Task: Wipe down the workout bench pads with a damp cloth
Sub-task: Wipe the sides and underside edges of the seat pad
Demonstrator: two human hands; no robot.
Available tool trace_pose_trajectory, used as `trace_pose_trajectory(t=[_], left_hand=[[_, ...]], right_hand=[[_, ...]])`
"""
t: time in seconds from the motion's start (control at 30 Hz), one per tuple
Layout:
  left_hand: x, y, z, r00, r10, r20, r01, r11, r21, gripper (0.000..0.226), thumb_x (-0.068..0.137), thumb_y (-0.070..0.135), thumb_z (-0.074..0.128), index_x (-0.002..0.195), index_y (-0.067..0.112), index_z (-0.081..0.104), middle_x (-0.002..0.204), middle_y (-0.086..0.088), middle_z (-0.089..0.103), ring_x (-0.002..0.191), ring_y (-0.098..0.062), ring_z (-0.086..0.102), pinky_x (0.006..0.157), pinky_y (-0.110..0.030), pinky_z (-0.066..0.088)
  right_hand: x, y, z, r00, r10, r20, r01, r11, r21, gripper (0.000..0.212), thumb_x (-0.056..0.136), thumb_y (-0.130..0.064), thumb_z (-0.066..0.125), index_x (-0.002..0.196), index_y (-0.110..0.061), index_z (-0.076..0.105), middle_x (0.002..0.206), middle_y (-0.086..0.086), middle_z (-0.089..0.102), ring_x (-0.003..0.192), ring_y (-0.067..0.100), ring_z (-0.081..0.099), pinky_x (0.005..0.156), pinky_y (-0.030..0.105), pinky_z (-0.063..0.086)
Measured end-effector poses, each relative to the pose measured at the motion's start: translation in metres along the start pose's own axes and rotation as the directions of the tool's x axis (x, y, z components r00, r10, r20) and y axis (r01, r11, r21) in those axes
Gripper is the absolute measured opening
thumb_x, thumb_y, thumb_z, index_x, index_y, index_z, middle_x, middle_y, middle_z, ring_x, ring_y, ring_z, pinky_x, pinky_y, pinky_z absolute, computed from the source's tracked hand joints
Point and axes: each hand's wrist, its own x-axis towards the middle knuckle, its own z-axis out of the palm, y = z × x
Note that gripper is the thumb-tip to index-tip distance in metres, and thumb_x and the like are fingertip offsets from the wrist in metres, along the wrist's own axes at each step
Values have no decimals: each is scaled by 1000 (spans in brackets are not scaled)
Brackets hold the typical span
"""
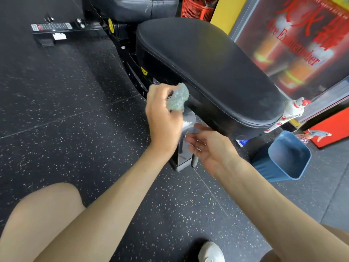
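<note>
At the near-left side wall of the seat pad [207,59], the left hand [162,118] grips a bunched green cloth [178,98], fingers curled round it. The wad is touching or just off the pad's side below the stitched seam; motion blur makes contact hard to call. The right hand [205,146] sits below the pad's near end, palm up, fingers spread and relaxed, holding nothing, just in front of the steel support post [184,156]. Step in hand, by the look of it: wiping the pad's side edge. The top face shows a dusty haze toward the near end, so it's likely not done. Next move probably calls for opening the cloth flatter for more contact area, then long passes along the pad's top, end to end, right hand out of the path. The back pad [143,6], beyond the seat pad's far end, looks due a wipe too. A blue bin [287,157] stands right of the pad's near end, apart from both hands.
</note>
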Motion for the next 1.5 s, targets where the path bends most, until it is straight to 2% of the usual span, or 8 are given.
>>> trace_pose_trajectory(t=[0.17,0.3,0.6,0.73,1.1,1.23,1.37,1.5], left_hand=[[-24,7,-2,928,302,220,-307,952,-12,42,58,-21,45,92,-3,64,90,-11,55,83,-28,53,69,-32,46],[-8,7,2,1000,9,-4,-9,1000,-18,37,64,-20,52,91,2,62,91,-3,51,84,-21,54,72,-24,45],[-17,11,6,997,81,13,-80,996,-41,43,61,-24,51,95,-1,63,94,-3,50,88,-21,55,78,-17,43],[-42,19,10,909,385,157,-375,923,-88,46,63,-18,43,99,5,58,95,-4,48,83,-31,53,73,-35,46],[-41,3,11,786,595,168,-597,801,-46,43,72,-23,59,102,8,59,101,-4,49,91,-25,49,81,-20,42],[-40,5,15,847,530,46,-529,848,-44,42,74,-23,49,100,8,61,98,-10,55,90,-26,49,80,-27,43],[-48,15,32,610,776,161,-782,622,-39,20,85,-8,60,94,9,67,98,-2,50,85,-23,45,72,-32,45],[-30,5,20,381,893,239,-921,388,16,13,83,-3,68,87,6,76,96,-5,56,87,-22,51,67,-36,50]], right_hand=[[3,2,-1,1000,-2,-5,2,999,39,29,91,5,44,107,-9,63,79,7,67,66,16,62,60,27,52],[-1,-1,1,999,3,-45,-2,1000,21,25,92,5,43,97,-11,63,77,7,64,63,13,61,63,25,51],[-7,2,-1,995,-57,-76,57,998,-2,27,90,5,43,104,-9,62,68,3,64,54,10,59,54,22,49],[-13,1,-7,989,-115,-89,117,993,19,31,86,13,39,81,-6,62,48,-1,59,40,9,53,39,17,42],[-11,4,-41,830,-324,-455,368,930,9,44,89,5,38,124,-21,42,101,9,59,68,16,59,61,26,49],[-14,6,-55,588,-738,-329,538,662,-522,97,76,12,50,152,-24,1,149,11,17,129,11,25,105,19,23],[-12,6,-65,394,-919,-12,534,239,-811,93,72,8,50,153,-17,9,154,21,5,140,21,7,113,23,1],[-8,11,-69,351,-936,22,499,167,-851,85,75,4,56,150,-16,23,153,21,15,139,20,12,116,33,4]])
